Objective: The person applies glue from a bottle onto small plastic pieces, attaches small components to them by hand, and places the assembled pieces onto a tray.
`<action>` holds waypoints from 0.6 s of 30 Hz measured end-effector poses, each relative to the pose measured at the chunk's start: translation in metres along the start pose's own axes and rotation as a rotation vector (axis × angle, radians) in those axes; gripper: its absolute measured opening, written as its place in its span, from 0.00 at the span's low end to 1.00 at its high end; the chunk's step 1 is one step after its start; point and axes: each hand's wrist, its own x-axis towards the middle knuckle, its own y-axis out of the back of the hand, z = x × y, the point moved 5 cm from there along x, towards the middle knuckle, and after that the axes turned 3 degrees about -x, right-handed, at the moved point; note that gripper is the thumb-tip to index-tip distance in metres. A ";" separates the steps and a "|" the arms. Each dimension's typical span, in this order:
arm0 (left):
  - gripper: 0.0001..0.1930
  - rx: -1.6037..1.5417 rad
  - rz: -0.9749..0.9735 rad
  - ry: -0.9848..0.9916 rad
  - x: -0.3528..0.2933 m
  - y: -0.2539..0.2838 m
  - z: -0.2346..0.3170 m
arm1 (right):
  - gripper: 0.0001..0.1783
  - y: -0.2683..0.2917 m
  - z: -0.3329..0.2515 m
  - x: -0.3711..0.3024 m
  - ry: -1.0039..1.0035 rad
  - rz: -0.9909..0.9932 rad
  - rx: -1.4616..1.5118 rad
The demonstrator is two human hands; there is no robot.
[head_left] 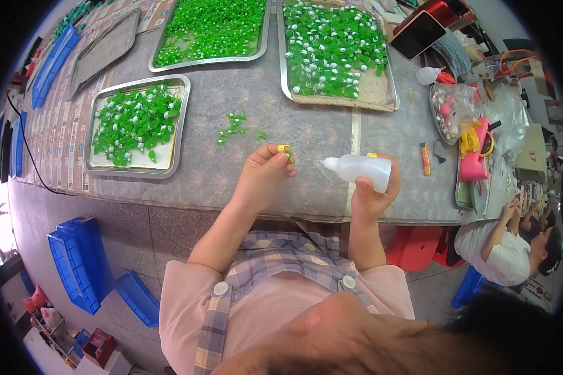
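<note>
Between the thumb and forefinger of my left hand (pixel 266 175) is a small green plastic piece (pixel 290 156); yellow tape wraps the forefinger's tip. My right hand (pixel 374 199) grips a translucent white squeeze bottle (pixel 364 172), tilted on its side. Its thin nozzle points left toward the green piece, with a gap between them. On the grey table covering, just beyond my left hand, lies a small cluster of loose green pieces (pixel 233 127). A metal tray (pixel 182 119) to the left holds green pieces with white round parts.
Two more metal trays of green pieces, a far-middle tray (pixel 263 50) and a right-hand tray (pixel 286 84), stand at the back. An orange glue stick (pixel 426 159) and a pink tape dispenser (pixel 475 153) lie at the right. Blue crates (pixel 75 265) stand on the floor; another person (pixel 497 250) sits at right.
</note>
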 end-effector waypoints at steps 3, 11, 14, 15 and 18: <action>0.03 0.004 0.002 0.012 0.001 0.000 0.000 | 0.22 -0.003 -0.006 -0.001 0.137 0.001 -0.084; 0.06 0.003 -0.022 0.013 0.001 -0.001 0.000 | 0.21 -0.011 -0.005 0.000 0.147 -0.055 -0.167; 0.07 0.004 -0.019 0.016 0.001 -0.001 -0.001 | 0.21 -0.011 -0.003 0.000 0.150 -0.070 -0.182; 0.07 0.006 -0.019 0.018 0.001 -0.001 -0.001 | 0.21 -0.011 -0.004 0.000 0.150 -0.070 -0.182; 0.06 0.003 -0.013 0.014 0.001 -0.002 0.000 | 0.21 -0.014 -0.005 0.000 0.122 -0.103 -0.229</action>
